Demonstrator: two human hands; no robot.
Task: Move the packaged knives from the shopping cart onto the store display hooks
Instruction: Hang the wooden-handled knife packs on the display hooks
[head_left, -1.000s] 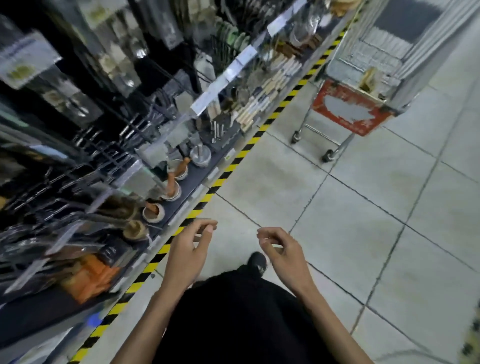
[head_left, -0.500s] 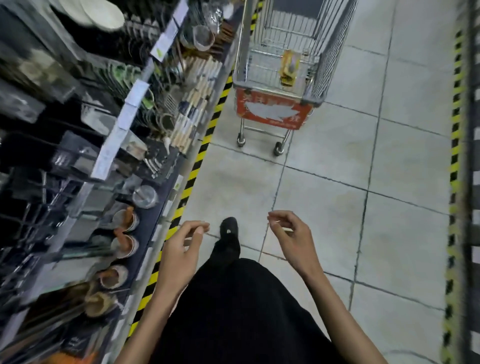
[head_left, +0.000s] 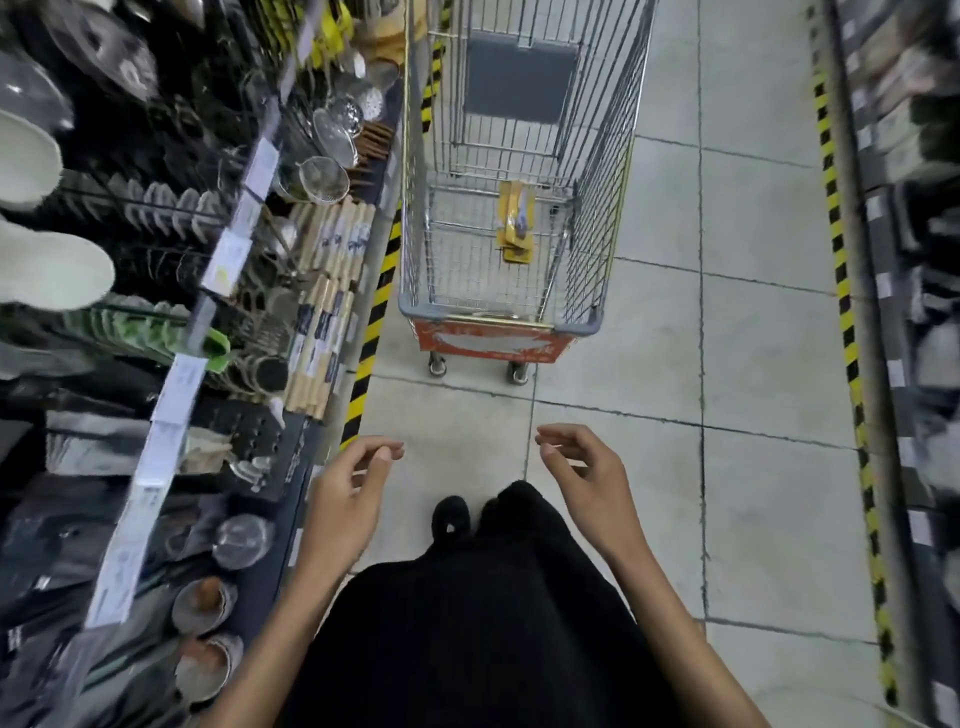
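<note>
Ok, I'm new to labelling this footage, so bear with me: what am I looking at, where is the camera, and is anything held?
There is no machine here: a person wears a wide-angle camera on the head, looking forward and down, so this one picture shows their own arms from above. The left hand and right hand hang before the body, fingers loosely curled, holding nothing. Ahead on the tiled floor stands a wire shopping cart, and yellow packages lie in its basket, probably the packaged knives, though the print is too small to read. On the left runs a store shelf with strainers and wooden-handled utensils. The dark shape at the bottom is the person's black clothing.
</note>
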